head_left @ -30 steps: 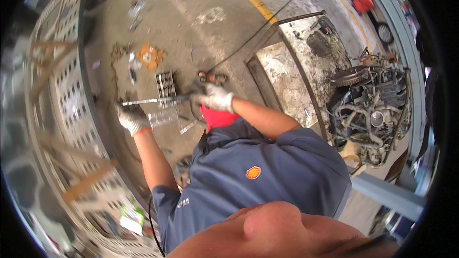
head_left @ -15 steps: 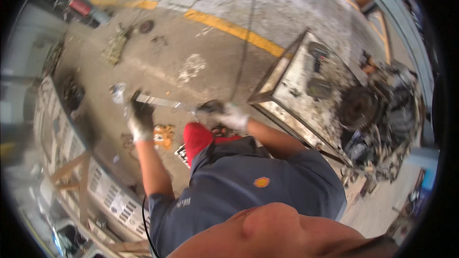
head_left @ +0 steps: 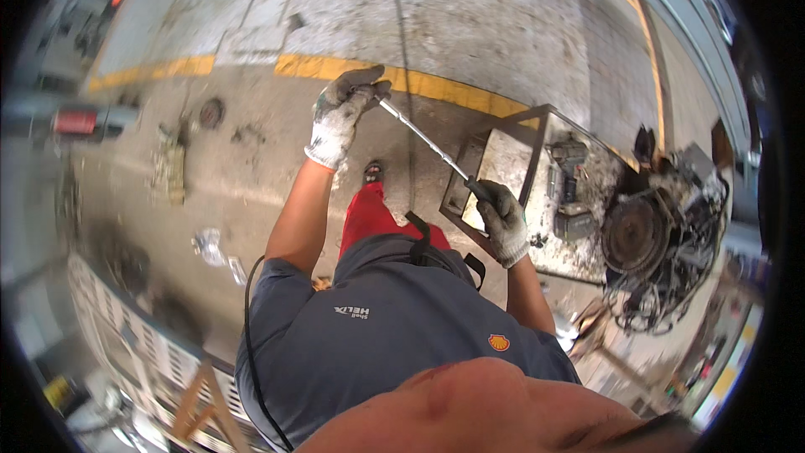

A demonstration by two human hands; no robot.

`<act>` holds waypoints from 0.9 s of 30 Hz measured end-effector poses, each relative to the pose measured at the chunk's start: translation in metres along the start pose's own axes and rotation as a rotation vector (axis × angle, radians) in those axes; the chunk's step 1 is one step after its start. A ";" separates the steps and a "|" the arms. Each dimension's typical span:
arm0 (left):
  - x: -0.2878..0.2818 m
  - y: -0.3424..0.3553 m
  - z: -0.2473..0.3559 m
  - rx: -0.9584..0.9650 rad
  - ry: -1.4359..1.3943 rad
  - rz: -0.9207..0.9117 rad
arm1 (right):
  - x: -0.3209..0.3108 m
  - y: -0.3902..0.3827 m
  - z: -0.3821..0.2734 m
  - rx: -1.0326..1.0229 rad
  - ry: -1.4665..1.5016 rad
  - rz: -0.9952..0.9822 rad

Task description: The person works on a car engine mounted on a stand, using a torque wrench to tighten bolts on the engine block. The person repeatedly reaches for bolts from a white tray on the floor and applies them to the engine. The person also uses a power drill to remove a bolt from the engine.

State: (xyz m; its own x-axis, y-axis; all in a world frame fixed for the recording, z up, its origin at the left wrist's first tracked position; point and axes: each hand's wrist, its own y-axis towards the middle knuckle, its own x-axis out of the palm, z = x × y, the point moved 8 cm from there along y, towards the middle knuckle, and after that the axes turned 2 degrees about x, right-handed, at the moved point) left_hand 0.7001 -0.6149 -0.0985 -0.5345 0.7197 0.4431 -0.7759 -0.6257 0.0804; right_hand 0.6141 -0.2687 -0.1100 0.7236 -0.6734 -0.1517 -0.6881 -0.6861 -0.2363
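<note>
My left hand [head_left: 344, 117], in a dirty white-and-grey work glove, is raised in front of me. Its fingers are closed around one end of a long, thin silver rod with a dark handle [head_left: 424, 139]. Lower and to the right, my right hand [head_left: 503, 222], gloved the same way, grips the dark handle end. The rod slants between both hands, above the floor and clear of the metal-framed table. What tip the rod has is hidden in my left glove.
To the right stands a metal-framed table [head_left: 591, 172] with a stained top. On it lie a cordless power tool [head_left: 570, 189] and, nearby, a greasy engine assembly with a round plate [head_left: 635, 233]. A small wheel [head_left: 211, 113] and a clear plastic wrapper [head_left: 207, 246] lie on the floor.
Both hands have risen away from my body, the left moving up and right, the right moving right. The silver rod now spans between them. My body has straightened and turned.
</note>
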 end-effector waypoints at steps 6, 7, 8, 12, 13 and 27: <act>0.106 0.107 -0.026 -0.301 -0.628 -0.365 | -0.021 0.001 -0.046 0.056 0.132 0.327; 0.124 0.114 -0.035 -0.372 -0.677 -0.386 | -0.026 -0.003 -0.041 0.089 0.076 0.365; 0.143 0.124 -0.044 -0.447 -0.723 -0.405 | -0.030 -0.003 -0.043 0.039 0.111 0.438; 0.214 0.142 -0.074 -0.579 -0.694 -0.509 | -0.050 -0.011 -0.033 0.044 0.141 0.649; 0.234 0.145 -0.078 -0.586 -0.678 -0.554 | -0.055 -0.013 -0.032 0.036 0.196 0.701; 0.470 0.154 -0.194 -0.842 -0.395 -0.980 | -0.184 -0.043 0.012 0.061 0.014 1.104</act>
State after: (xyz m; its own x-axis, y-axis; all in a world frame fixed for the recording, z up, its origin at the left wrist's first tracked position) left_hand 0.2642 -0.3153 -0.0514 0.3736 0.5375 0.7559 -0.8240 0.5666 0.0044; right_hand 0.5115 -0.1120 -0.0835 -0.2880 -0.9102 -0.2977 -0.9508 0.3089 -0.0248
